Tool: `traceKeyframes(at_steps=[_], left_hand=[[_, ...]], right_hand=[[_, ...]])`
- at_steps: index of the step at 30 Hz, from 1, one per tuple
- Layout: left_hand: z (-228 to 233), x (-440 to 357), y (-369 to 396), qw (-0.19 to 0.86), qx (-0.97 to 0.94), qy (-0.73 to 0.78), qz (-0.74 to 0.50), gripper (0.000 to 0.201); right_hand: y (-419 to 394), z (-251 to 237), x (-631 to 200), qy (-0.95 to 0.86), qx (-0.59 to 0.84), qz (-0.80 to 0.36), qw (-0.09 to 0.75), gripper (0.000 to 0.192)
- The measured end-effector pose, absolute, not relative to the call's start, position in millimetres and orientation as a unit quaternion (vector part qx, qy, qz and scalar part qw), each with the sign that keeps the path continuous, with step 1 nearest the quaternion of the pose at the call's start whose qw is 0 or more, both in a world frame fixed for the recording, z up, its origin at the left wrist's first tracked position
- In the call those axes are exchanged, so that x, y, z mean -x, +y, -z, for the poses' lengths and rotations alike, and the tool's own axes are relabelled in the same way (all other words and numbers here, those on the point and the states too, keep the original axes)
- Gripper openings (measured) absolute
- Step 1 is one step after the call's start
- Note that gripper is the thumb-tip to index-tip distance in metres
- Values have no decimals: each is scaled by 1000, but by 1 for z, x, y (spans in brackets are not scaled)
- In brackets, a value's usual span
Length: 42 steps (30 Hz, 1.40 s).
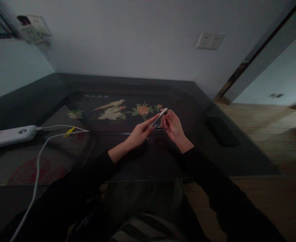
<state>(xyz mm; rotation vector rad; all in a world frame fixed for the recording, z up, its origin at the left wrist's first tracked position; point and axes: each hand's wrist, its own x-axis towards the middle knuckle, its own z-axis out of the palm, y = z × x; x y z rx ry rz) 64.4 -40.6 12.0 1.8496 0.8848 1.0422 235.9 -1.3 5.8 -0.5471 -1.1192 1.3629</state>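
Observation:
Over the middle of the dark table my left hand (pixel 140 131) is closed around a slim white object (pixel 163 112), seen nearly edge-on and slanting up to the right. Its kind is not clear. My right hand (pixel 172 123) is at the upper end of this object, fingers curled in a pinch. Something small and dark shows at those fingertips, too small to name. Between the two hands, lower down, is a small shiny rectangular thing (pixel 159 129) with pale stripes; whether it rests on the table cannot be told.
A white power strip (pixel 11 136) lies at the left with a white cable (pixel 38 168) running toward me. A flat black object (pixel 222 131) lies at the table's right. Behind is a wall with sockets (pixel 210 41). The glossy tabletop (pixel 127 87) bears a bird-and-flower picture.

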Motion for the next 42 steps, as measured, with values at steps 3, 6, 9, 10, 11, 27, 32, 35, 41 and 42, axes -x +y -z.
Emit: traceKeyframes(at_steps=[3, 6, 9, 10, 11, 27, 32, 35, 41, 42], left_hand=[[-11, -65, -42, 415, -743, 332, -407, 57], [-11, -66, -43, 417, -747, 323, -405, 57], [-12, -65, -42, 406, -751, 332, -402, 56], [-13, -64, -42, 401, -751, 336, -403, 56], [-13, -64, -42, 398, -751, 340, -403, 56], [-8, -60, -33, 382, -722, 392, -423, 56], [-9, -63, -37, 380, -737, 377, -414, 57], [-10, -65, -41, 379, -749, 356, -410, 56], [-12, -65, -44, 369, -764, 340, -407, 56], [-12, -64, -43, 366, -765, 341, -406, 56]], right_hand=[[-1, -6, -236, -480, 230, -589, 608, 42], [0, -5, -236, -483, 226, -588, 609, 43], [0, -4, -236, -490, 226, -582, 608, 42], [0, -4, -236, -490, 226, -582, 608, 42], [0, -4, -236, -490, 227, -583, 607, 42], [-1, -4, -235, -482, 251, -595, 592, 43], [0, -5, -236, -480, 248, -589, 601, 41], [0, -5, -237, -477, 249, -587, 605, 41], [2, -4, -238, -488, 245, -579, 605, 42], [2, -4, -237, -487, 246, -579, 606, 42]])
